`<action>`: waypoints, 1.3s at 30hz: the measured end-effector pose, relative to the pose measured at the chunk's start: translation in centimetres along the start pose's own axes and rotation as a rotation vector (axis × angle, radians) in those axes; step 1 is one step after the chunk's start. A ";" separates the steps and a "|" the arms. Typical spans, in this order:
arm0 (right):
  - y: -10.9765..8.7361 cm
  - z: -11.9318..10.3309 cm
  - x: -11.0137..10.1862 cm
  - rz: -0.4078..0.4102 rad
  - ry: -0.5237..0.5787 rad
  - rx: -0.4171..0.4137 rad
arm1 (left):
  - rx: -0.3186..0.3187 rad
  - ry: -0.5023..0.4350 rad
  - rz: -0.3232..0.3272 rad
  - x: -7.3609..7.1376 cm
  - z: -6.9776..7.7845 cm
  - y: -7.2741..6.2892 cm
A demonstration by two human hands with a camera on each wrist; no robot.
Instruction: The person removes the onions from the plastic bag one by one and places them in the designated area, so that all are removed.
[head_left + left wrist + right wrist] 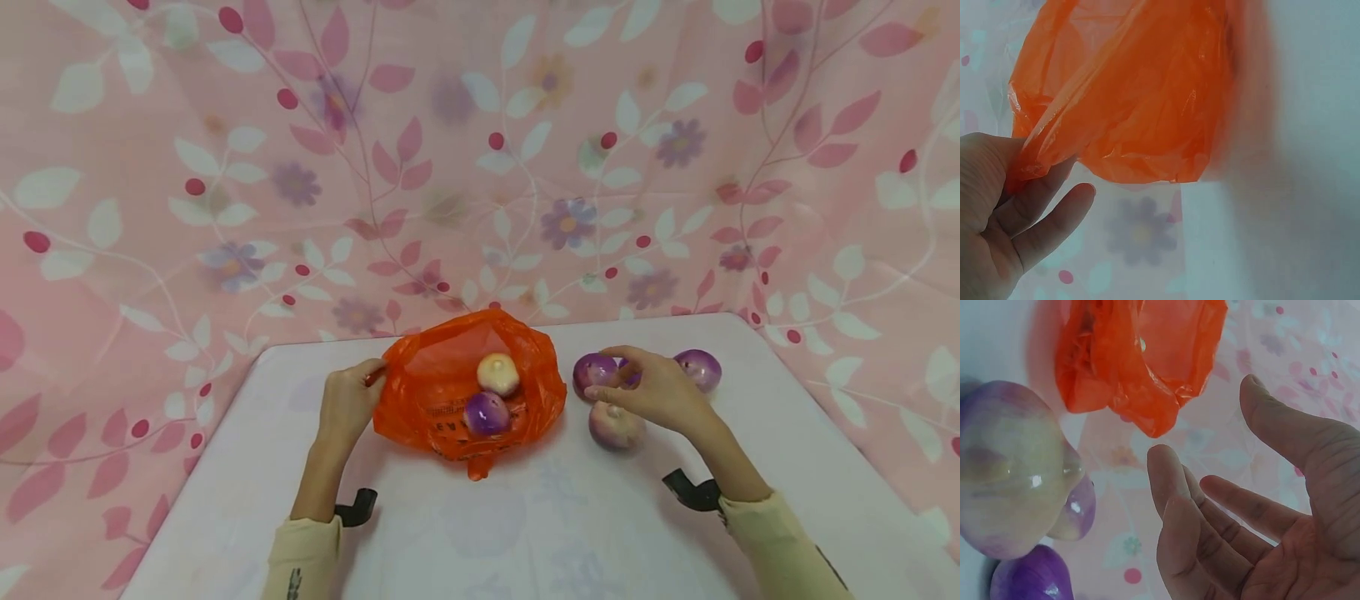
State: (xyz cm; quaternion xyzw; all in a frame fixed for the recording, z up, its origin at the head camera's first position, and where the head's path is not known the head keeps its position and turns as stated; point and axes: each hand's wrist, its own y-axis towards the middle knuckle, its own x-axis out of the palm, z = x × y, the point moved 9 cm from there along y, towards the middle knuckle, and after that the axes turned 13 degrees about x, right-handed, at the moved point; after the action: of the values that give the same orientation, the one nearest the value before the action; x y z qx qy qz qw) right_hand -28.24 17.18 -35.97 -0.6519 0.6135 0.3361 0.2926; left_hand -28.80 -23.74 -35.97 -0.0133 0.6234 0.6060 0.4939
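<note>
My left hand (351, 404) pinches the left edge of an orange plastic bag (420, 392); the left wrist view shows thumb and fingers gripping the bunched film (1038, 156). The bag's mouth faces me. Inside it sit a pale onion (498, 374) and a purple onion (487, 413). To the right, my right hand (663, 392) hovers over the loose onions, thumb and fingers spread with nothing between them in the right wrist view. Nearest to it are a purple onion (594, 375) and a pale, purple-tinged onion (615, 427). Another purple onion (630, 372) is partly hidden behind its fingers.
One more purple onion (699, 369) lies beyond the right hand, near the table's back right. A white cloth covers the table (480, 533). A pink floral curtain (450, 167) hangs right behind its back edge. Black curved pieces (357, 508) stick out at both wrists.
</note>
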 end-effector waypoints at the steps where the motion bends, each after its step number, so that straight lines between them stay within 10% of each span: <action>1: 0.0 -0.1 0.1 -0.003 0.006 0.007 | -0.006 -0.008 -0.005 0.1 -0.1 -0.1; 39: 1.8 -6.1 13.2 -0.140 0.332 0.099 | -0.089 -0.070 0.000 -0.2 -1.8 -1.2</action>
State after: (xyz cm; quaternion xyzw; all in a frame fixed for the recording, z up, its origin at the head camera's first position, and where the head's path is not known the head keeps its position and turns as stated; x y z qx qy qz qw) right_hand -29.31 4.24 -42.71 -0.7243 0.6224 0.1722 0.2418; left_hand -29.07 -25.50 -37.12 -0.0140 0.5784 0.6331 0.5142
